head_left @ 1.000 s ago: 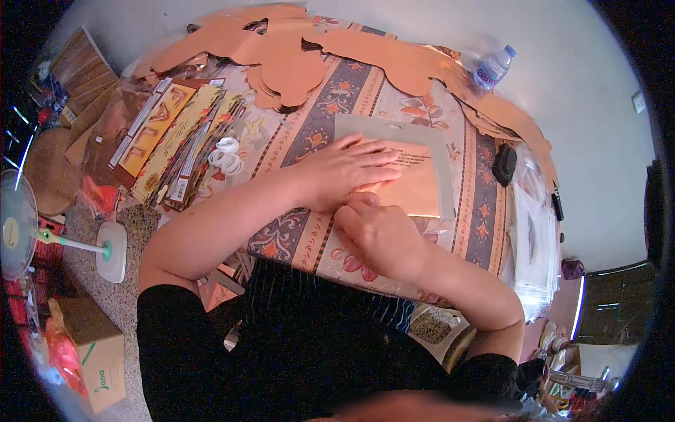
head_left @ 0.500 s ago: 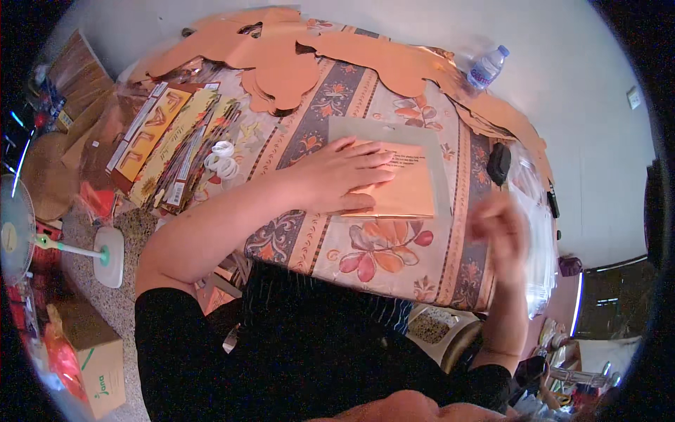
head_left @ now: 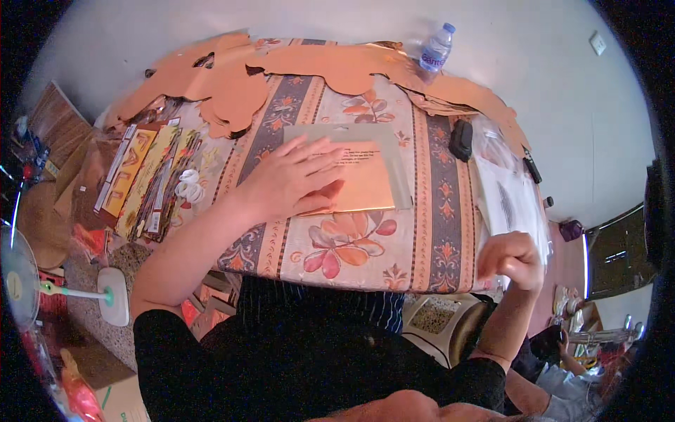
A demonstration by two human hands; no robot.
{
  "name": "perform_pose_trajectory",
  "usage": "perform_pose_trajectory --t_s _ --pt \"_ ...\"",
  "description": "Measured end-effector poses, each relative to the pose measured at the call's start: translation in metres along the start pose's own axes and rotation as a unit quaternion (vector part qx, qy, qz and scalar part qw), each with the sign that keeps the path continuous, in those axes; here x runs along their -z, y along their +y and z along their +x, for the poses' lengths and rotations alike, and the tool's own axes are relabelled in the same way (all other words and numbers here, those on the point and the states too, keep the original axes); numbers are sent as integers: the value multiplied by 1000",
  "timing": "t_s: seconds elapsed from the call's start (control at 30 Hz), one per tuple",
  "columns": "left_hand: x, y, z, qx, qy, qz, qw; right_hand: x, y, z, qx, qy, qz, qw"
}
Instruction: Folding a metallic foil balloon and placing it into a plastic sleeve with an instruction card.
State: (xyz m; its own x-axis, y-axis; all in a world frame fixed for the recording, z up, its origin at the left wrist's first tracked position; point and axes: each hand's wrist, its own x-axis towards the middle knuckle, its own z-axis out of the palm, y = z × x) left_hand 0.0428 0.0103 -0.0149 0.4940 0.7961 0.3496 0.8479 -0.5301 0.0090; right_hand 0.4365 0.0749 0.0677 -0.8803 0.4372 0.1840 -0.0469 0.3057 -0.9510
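My left hand (head_left: 292, 179) lies with its fingers stretched out over a flat clear plastic bag (head_left: 401, 179). Inside the bag is a shiny orange sheet (head_left: 369, 186), and small dark print shows through near its top. The bag has a hang hole at its far edge, and my palm hides its left part. At the table's right front corner, my right hand (head_left: 512, 260) is curled, fingers bent inward, over the near end of a pile of clear plastic bags (head_left: 503, 193). Whatever its fingers may hold is hidden.
Orange cut-out sheets (head_left: 295, 60) line the table's back edge by a water bottle (head_left: 436, 48). A black object (head_left: 461, 139) and black marker (head_left: 532, 167) lie right. Printed cards (head_left: 144, 179) and white bands (head_left: 189, 186) lie left. A fan (head_left: 70, 292) stands beside the table.
My right hand has moved from above the table's right side down and outward to the near end of the plastic bags. My left hand stays on its bag. The whole view has shifted.
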Motion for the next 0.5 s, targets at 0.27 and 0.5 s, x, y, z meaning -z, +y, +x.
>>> perform_pose_trajectory --t_s 0.27,0.5 --pt "19 39 -20 -11 -15 -20 1000 -34 30 14 -129 107 -304 938" --pt "32 84 -57 31 -49 -59 997 -53 34 22 26 53 -384 921"
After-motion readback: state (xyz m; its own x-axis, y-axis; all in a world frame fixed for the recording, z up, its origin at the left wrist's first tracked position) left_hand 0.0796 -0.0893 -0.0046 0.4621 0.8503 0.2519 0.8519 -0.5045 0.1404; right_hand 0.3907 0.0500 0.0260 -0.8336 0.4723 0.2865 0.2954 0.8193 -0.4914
